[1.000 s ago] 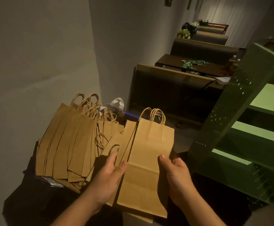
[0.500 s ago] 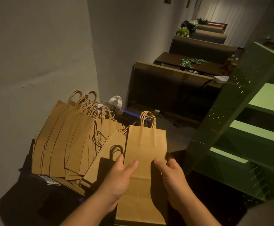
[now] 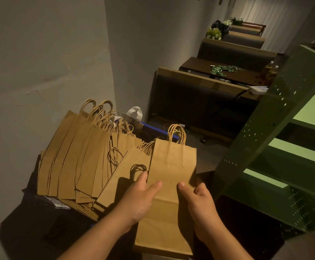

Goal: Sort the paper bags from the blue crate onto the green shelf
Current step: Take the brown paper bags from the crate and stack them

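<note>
A flat brown paper bag [image 3: 171,166] with twisted handles is held upright in front of me. My left hand [image 3: 139,199] grips its left edge, thumb on the front face. On the right edge, my right hand [image 3: 200,201] pinches it the same way. A fanned stack of several more paper bags [image 3: 81,156] leans to the left on the blue crate [image 3: 153,127], of which only a rim strip shows. The green shelf [image 3: 276,147] stands to the right, with bare light-green boards.
A grey wall runs along the left. Dark booth seats [image 3: 200,102] and a wooden table [image 3: 200,64] with green packets lie beyond. A white-topped object [image 3: 134,113] sits behind the bags. The area below the crate is dark.
The held bag has moved down and closer to me, and both hands slid inward on it so the thumbs now sit nearer together.
</note>
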Motion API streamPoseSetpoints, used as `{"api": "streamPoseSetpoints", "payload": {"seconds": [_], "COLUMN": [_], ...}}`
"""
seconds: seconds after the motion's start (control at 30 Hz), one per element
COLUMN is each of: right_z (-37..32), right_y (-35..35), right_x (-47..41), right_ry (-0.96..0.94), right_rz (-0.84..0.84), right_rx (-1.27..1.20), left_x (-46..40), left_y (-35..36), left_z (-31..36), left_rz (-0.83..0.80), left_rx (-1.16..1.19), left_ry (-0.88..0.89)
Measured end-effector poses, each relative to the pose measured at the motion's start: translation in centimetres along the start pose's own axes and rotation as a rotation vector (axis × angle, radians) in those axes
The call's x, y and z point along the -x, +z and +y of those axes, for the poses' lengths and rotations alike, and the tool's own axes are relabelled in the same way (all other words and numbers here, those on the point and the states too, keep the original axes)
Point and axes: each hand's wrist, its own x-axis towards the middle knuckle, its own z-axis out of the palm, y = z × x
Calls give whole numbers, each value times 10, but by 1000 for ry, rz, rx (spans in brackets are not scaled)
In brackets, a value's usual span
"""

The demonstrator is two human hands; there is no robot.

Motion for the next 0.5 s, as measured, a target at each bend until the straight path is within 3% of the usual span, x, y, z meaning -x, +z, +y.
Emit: {"api": "streamPoseSetpoints", "payload": {"seconds": [0.3, 0.4, 0.5], "right_z": [-2, 0, 0], "right_y": [-6, -6, -7], "right_x": [-3, -3, -2], "right_ry": [-4, -3, -9], "right_rz": [2, 0, -4], "right_rx": [-139, -170, -185], "left_x": [-22, -35, -45], "left_y": [-38, -52, -63], "left_z": [3, -6, -24], "left_rz": [232, 395, 444], "left_rx": [-58, -245, -494], "left_ry": [-32, -85, -130]}}
